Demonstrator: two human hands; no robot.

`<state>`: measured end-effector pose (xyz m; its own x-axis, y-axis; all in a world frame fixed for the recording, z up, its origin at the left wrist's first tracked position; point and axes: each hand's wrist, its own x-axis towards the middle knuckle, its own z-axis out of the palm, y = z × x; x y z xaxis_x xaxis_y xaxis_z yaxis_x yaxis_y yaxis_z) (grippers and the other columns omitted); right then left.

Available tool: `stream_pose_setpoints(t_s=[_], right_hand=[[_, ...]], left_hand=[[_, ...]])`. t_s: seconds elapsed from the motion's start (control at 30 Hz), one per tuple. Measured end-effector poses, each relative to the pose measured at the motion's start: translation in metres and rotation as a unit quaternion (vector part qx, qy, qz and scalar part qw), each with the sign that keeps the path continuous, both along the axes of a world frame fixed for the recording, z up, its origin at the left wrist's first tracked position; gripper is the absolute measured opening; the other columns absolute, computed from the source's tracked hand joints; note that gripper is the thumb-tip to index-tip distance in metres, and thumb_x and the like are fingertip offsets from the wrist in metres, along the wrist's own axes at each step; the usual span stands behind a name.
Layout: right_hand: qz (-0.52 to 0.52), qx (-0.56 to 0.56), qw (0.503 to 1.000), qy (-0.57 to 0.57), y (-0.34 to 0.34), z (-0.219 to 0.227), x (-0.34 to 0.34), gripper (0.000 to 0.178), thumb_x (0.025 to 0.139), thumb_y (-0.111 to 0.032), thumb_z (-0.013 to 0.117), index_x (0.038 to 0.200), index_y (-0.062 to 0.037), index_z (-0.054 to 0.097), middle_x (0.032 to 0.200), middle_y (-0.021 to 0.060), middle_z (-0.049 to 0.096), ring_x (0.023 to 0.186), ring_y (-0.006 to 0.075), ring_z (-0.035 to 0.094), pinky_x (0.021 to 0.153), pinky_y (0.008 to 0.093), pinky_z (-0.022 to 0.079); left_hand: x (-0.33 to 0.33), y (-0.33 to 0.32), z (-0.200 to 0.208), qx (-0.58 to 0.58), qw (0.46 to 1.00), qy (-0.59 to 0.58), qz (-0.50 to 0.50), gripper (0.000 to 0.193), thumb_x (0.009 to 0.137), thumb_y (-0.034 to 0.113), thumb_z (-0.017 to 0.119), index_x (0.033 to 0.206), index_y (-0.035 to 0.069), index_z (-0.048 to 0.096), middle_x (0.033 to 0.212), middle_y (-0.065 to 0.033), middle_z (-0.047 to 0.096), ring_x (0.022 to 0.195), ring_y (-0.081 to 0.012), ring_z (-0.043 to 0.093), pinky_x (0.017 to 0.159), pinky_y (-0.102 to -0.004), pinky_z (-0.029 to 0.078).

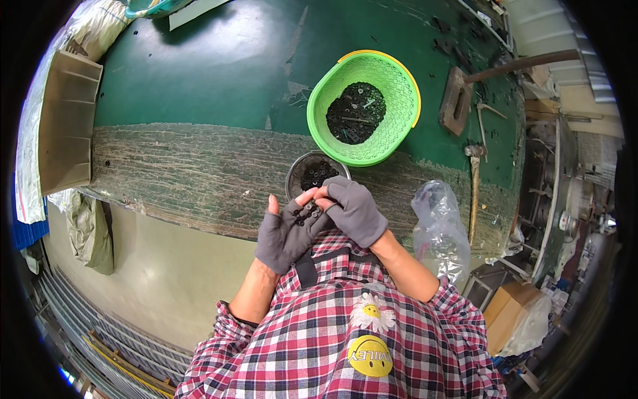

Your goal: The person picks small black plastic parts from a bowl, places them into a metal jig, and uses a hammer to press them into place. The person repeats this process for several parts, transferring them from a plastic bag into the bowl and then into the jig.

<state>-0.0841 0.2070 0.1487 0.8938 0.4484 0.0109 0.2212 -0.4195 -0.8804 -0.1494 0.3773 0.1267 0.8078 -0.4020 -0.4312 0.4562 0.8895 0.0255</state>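
My left hand [282,239], in a grey fingerless glove, is turned palm up and cupped under several small black rings [306,214]. Gloved the same way, my right hand [359,211] has its thumb and fingertips pinched together over the left fingertips; whatever they hold is too small to make out. Just beyond both hands stands a round metal bowl [290,177] containing more small black rings, its near side partly hidden by the hands. Behind the bowl is a bright green plastic basket [401,126] with a yellow handle, holding a heap of small black pieces [355,114].
A clear plastic bag [440,216] hangs by the bench edge at right. Farther right lie a hammer [474,183], a bent metal rod [482,126] and a wooden-handled tool with a slotted block [456,100]. A beige bin [70,123] stands on the bench's left end.
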Motion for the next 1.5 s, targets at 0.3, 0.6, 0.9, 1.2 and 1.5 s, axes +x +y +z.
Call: stream_pose_setpoints(t_s=[0.3, 0.6, 0.9, 1.2, 1.5], right_hand=[[-0.064, 0.108, 0.978, 0.166, -0.007, -0.018, -0.009, 0.009, 0.089, -0.006, 0.068, 0.095, -0.0001, 0.071, 0.076, 0.0061, 0.067, 0.069, 0.0115, 0.063, 0.064, 0.0268, 0.050], [-0.095, 0.239, 0.898, 0.357, -0.021, -0.024, -0.008, 0.016, 0.094, -0.002, 0.060, 0.106, 0.0043, 0.070, 0.089, 0.0052, 0.071, 0.076, 0.0091, 0.065, 0.071, 0.0224, 0.053], [-0.085, 0.293, 0.878, 0.368, -0.030, -0.026, -0.009, 0.013, 0.094, -0.003, 0.060, 0.104, 0.0035, 0.066, 0.096, 0.0065, 0.068, 0.079, 0.0090, 0.064, 0.069, 0.0230, 0.052], [-0.122, 0.232, 0.886, 0.383, -0.024, -0.017, -0.009, 0.013, 0.093, -0.006, 0.063, 0.103, 0.0017, 0.064, 0.087, 0.0035, 0.067, 0.064, 0.0050, 0.058, 0.056, 0.0197, 0.048], [-0.094, 0.134, 0.962, 0.220, -0.021, -0.014, -0.008, 0.009, 0.089, -0.004, 0.067, 0.096, -0.0001, 0.069, 0.081, 0.0039, 0.066, 0.066, 0.0108, 0.061, 0.058, 0.0246, 0.049]], left_hand=[[-0.003, 0.003, -0.007, -0.027, 1.000, 0.007, 0.002, 0.085, 0.099, 0.060, 0.042, 0.147, -0.009, 0.030, 0.151, -0.0275, 0.034, 0.142, -0.0339, 0.036, 0.121, -0.0430, 0.029], [0.000, 0.002, -0.001, -0.016, 1.000, 0.017, 0.009, 0.085, 0.099, 0.060, 0.041, 0.146, -0.010, 0.032, 0.147, -0.0308, 0.038, 0.138, -0.0381, 0.041, 0.120, -0.0427, 0.034], [0.001, 0.000, -0.003, 0.001, 1.000, 0.009, 0.007, 0.086, 0.098, 0.060, 0.043, 0.146, -0.010, 0.031, 0.148, -0.0287, 0.037, 0.136, -0.0344, 0.043, 0.119, -0.0417, 0.034], [0.002, 0.000, 0.001, 0.012, 1.000, -0.003, -0.002, 0.086, 0.098, 0.061, 0.043, 0.147, -0.008, 0.032, 0.148, -0.0248, 0.039, 0.136, -0.0318, 0.043, 0.119, -0.0413, 0.034], [0.001, 0.000, -0.001, 0.061, 0.998, -0.028, -0.022, 0.087, 0.097, 0.062, 0.044, 0.147, -0.007, 0.032, 0.151, -0.0239, 0.038, 0.138, -0.0311, 0.041, 0.119, -0.0408, 0.033]])
